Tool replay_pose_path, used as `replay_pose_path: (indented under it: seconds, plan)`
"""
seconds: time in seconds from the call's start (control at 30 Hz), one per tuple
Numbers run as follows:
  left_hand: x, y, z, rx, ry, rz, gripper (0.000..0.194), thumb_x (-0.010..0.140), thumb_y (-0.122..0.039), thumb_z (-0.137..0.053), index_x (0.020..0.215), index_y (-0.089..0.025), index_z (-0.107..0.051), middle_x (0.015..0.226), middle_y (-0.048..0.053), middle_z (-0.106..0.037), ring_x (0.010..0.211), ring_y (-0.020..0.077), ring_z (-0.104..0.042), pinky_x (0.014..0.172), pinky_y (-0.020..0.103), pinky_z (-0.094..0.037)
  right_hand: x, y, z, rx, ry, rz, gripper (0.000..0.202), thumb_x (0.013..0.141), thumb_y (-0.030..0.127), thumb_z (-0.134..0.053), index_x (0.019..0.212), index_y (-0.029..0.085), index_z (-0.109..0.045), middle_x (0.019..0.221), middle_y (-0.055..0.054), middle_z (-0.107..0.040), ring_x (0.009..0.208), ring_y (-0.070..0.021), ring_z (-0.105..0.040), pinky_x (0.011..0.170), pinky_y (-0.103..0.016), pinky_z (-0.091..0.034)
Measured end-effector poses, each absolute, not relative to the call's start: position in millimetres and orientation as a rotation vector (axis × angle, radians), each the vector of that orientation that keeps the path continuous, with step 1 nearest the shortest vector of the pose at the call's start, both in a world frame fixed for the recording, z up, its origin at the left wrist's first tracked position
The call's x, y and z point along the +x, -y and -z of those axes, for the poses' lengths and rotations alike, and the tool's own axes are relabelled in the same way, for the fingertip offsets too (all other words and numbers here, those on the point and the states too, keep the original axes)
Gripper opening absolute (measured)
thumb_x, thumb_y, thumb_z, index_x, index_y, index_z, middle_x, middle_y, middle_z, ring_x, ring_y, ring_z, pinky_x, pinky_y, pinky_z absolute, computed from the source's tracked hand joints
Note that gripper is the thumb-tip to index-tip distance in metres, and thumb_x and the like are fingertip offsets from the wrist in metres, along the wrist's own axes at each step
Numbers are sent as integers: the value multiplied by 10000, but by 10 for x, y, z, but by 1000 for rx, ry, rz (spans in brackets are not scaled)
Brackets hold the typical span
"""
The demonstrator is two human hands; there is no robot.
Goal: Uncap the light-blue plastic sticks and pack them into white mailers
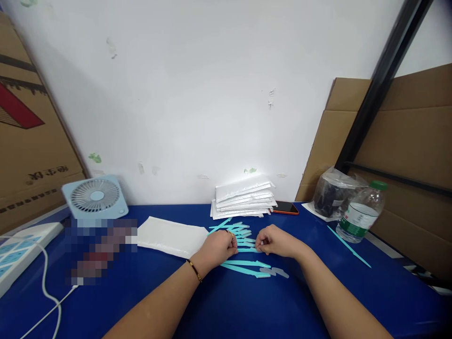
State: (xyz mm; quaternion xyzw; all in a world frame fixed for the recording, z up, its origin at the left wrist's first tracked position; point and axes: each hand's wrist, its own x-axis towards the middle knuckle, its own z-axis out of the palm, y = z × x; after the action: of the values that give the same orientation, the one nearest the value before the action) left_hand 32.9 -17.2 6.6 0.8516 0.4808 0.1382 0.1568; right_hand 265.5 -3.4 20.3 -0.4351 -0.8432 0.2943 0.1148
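Note:
Several turquoise eyebrow razors [243,234] lie fanned side by side on the blue table, their blade ends toward the right. My left hand [219,247] is closed in a pinch at the left part of one eyebrow razor [246,250]. At that razor's right end, my right hand [271,241] also pinches with closed fingers; its fingertips hide what exactly they grip. Nearer to me are two more razors [243,269] and a few loose translucent blade caps [280,272]. A single razor [348,246] lies apart at the right.
A white padded envelope [169,235] lies left of my hands. Behind them are stacked envelopes [243,197] and a phone [286,208]. A water bottle [360,214] and bagged dark item [328,195] stand right; a fan [97,197] and power strip [24,254] sit left.

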Motion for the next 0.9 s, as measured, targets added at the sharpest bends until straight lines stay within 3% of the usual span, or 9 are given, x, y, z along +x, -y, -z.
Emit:
replay_pose_path:
  seconds: [0.13, 0.23, 0.33, 0.5, 0.67, 0.77, 0.9]
  plan:
    - [338, 188, -92, 2450, -1396, -552, 170, 720, -338, -593, 845, -227, -625, 856, -2, -630, 777, 146, -561, 652, 223, -381, 2764, 52, -308, -1340, 2397, -727, 223, 656, 343, -639, 779, 163, -686, 652, -15, -625, 576, -121, -547, 521, -195, -396]
    - [349, 241, -135, 2457, -1267, -495, 237, 700, -423, -605, 845, -237, -635, 860, -7, -626, 773, 141, -558, 620, 213, -377, 2891, 88, -370, -1324, 2507, -906, 311, 554, 373, -723, 792, 174, -689, 644, 7, -605, 574, -115, -527, 501, -185, -382]
    - [354, 274, -150, 2463, -1243, -328, 186, 687, -380, -617, 794, -232, -646, 783, -14, -637, 689, 129, -549, 556, 212, -345, 2928, 112, -334, -1350, 2644, -1062, 323, 484, 344, -757, 749, 172, -689, 616, 22, -602, 534, -107, -517, 472, -185, -369]
    - [309, 230, -119, 2392, -1364, -368, 92, 722, -260, -550, 724, -198, -617, 726, 0, -631, 643, 124, -530, 534, 215, -326, 2902, 89, -262, -1455, 2541, -1117, 169, 566, 256, -683, 697, 156, -645, 614, 8, -629, 534, -113, -552, 485, -192, -394]
    - [273, 147, -90, 2124, -1319, -684, 207, 769, -359, -495, 809, -174, -580, 730, 5, -590, 631, 119, -513, 530, 207, -351, 2827, 26, -350, -1196, 1823, -1045, 257, 673, 348, -645, 832, 159, -575, 642, -1, -615, 531, -119, -575, 493, -221, -450]
    - [287, 119, -98, 1981, -1258, -797, 244, 750, -394, -517, 795, -161, -574, 713, 4, -566, 628, 112, -490, 547, 205, -368, 2739, 4, -372, -1040, 1388, -956, 327, 643, 403, -693, 831, 166, -570, 656, -5, -615, 589, -141, -606, 490, -216, -454]
    - [300, 114, -120, 1896, -1222, -846, 263, 729, -409, -535, 777, -153, -574, 698, 1, -555, 617, 106, -470, 545, 207, -366, 2636, 19, -340, -962, 1240, -988, 304, 639, 384, -717, 791, 161, -577, 578, 12, -588, 509, -110, -569, 408, -172, -386]
